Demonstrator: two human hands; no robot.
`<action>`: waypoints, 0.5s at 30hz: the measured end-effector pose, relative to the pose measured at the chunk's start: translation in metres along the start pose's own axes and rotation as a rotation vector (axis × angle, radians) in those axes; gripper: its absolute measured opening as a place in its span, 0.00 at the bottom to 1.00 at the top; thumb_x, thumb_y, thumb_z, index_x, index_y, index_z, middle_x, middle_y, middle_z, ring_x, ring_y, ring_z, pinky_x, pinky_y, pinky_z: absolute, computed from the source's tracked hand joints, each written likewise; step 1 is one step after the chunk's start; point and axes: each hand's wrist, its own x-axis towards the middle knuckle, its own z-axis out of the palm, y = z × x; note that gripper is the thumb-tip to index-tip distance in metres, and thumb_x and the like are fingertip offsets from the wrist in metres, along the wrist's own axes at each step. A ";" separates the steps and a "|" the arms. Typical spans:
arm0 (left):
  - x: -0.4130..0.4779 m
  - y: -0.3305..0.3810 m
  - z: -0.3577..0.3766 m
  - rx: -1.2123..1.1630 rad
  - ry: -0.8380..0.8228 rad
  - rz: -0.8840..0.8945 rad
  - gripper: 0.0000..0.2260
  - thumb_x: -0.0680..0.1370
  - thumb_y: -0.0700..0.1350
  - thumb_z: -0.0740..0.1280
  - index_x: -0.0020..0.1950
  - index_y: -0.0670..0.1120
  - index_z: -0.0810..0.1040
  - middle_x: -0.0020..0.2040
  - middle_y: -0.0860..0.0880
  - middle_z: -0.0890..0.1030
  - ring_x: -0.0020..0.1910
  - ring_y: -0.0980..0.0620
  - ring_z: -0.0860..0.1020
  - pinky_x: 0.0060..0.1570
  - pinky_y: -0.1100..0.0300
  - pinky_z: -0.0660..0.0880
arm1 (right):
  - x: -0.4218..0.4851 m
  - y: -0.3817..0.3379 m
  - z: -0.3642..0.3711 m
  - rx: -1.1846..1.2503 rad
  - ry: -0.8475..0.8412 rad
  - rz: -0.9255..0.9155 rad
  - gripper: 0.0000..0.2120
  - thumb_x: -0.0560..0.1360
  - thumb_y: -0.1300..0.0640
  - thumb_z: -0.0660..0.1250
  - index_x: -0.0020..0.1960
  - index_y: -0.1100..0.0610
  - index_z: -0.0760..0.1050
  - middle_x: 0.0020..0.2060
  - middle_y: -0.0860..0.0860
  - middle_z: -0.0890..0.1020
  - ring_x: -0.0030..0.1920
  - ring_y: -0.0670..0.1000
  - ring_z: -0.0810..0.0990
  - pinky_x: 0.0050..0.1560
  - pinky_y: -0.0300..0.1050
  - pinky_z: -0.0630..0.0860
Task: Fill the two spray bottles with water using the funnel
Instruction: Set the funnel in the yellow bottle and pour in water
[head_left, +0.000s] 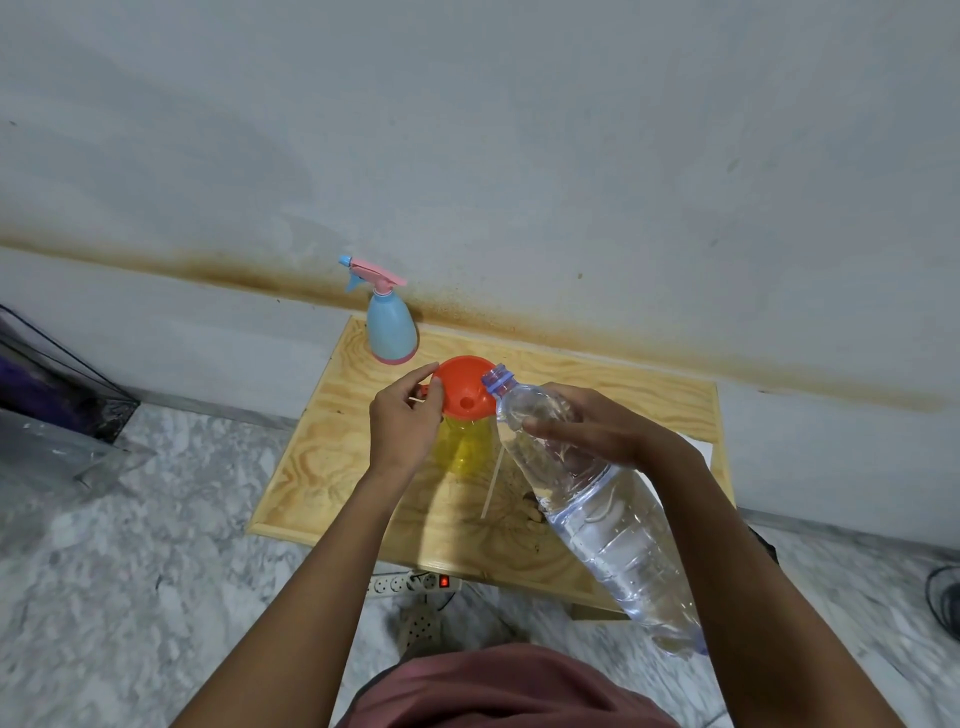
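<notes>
Worktop (322, 467) carries a blue sprayer (390, 327) at its far left corner and a stick (492, 483) mid-surface. Funnel (464, 393), red, sits in the yellow bottle (464, 444) near centre. Left hand (405, 421) pinches the funnel rim. Right hand (597, 428) is clamped on the uncapped water bottle (597, 514), mouth at the funnel's right rim.

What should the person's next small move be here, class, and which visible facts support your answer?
Probably tip the water bottle a little further so water runs into the orange funnel. Its open mouth already sits at the funnel's rim, the funnel stands in the yellow bottle, the left hand steadies the funnel's edge, and the right hand grips the bottle, yet no stream shows.
</notes>
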 end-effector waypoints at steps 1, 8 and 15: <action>0.000 0.000 0.000 0.003 -0.001 0.003 0.12 0.81 0.45 0.67 0.63 0.49 0.82 0.38 0.52 0.79 0.34 0.55 0.79 0.46 0.46 0.83 | 0.000 0.000 0.000 0.004 -0.001 0.007 0.18 0.76 0.47 0.68 0.63 0.53 0.75 0.44 0.48 0.82 0.37 0.40 0.82 0.35 0.36 0.77; -0.001 -0.001 -0.001 -0.001 -0.005 0.007 0.12 0.81 0.44 0.67 0.63 0.49 0.82 0.37 0.51 0.78 0.35 0.53 0.79 0.46 0.45 0.83 | -0.002 -0.001 -0.001 -0.015 -0.004 0.008 0.19 0.74 0.44 0.70 0.62 0.48 0.75 0.46 0.47 0.82 0.39 0.40 0.83 0.36 0.36 0.77; -0.001 0.000 -0.001 0.004 -0.003 0.011 0.12 0.81 0.44 0.67 0.63 0.49 0.82 0.38 0.50 0.78 0.35 0.52 0.78 0.45 0.45 0.83 | -0.001 -0.002 0.000 -0.063 -0.021 0.024 0.24 0.70 0.37 0.69 0.63 0.45 0.74 0.52 0.50 0.83 0.50 0.51 0.84 0.46 0.48 0.82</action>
